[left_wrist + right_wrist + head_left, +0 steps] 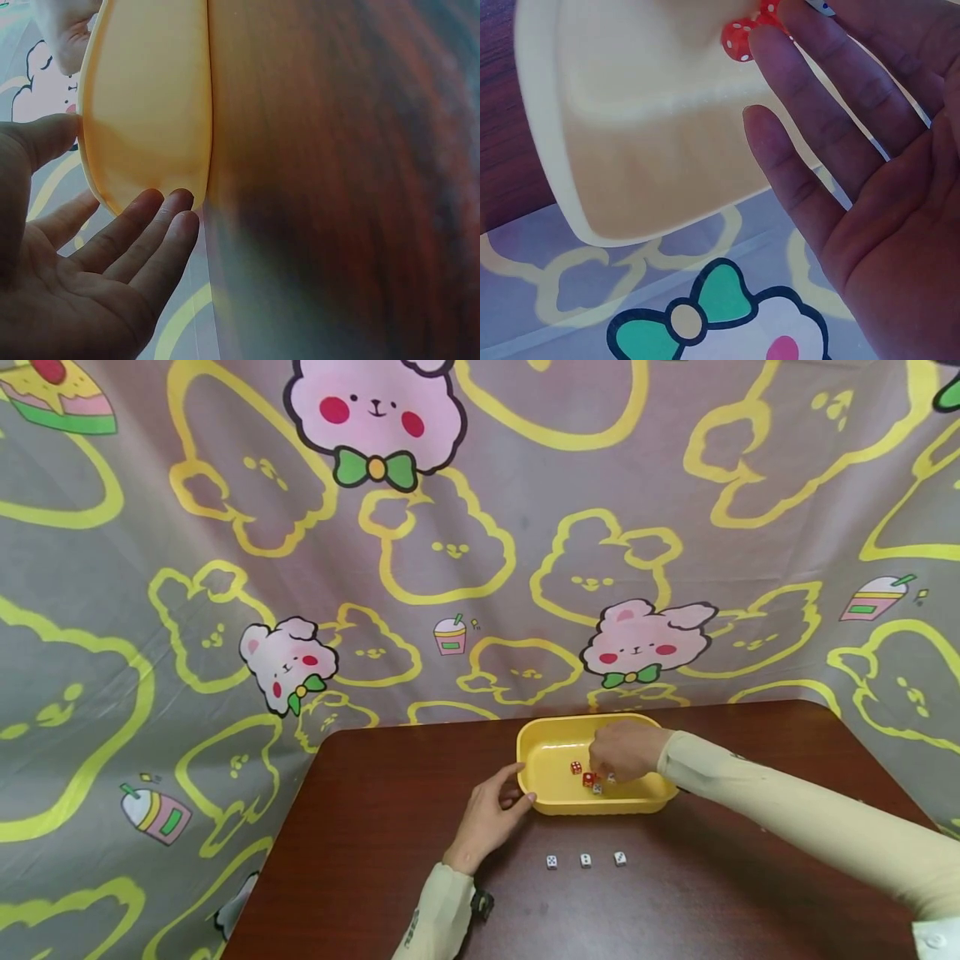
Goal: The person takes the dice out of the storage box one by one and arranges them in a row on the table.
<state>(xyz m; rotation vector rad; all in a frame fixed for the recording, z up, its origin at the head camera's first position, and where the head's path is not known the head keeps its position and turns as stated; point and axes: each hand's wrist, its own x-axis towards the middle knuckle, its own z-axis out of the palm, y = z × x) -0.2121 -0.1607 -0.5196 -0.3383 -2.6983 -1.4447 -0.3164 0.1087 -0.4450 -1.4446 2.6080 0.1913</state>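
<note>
A yellow tray sits near the back of the table with several red and white dice in it, among them a red die and a white die. My left hand touches the tray's left end, its thumb on the rim and its fingers spread along the outside. Inside the tray, my right hand reaches down over the dice. By its fingertips in the right wrist view are red dice and part of a white die. Thumb and index tip are hidden, so I cannot tell whether it pinches a die.
In front of the tray, three white dice stand in a spaced row: a left die, a middle die and a right die. A patterned cloth hangs behind and beside the dark wooden table.
</note>
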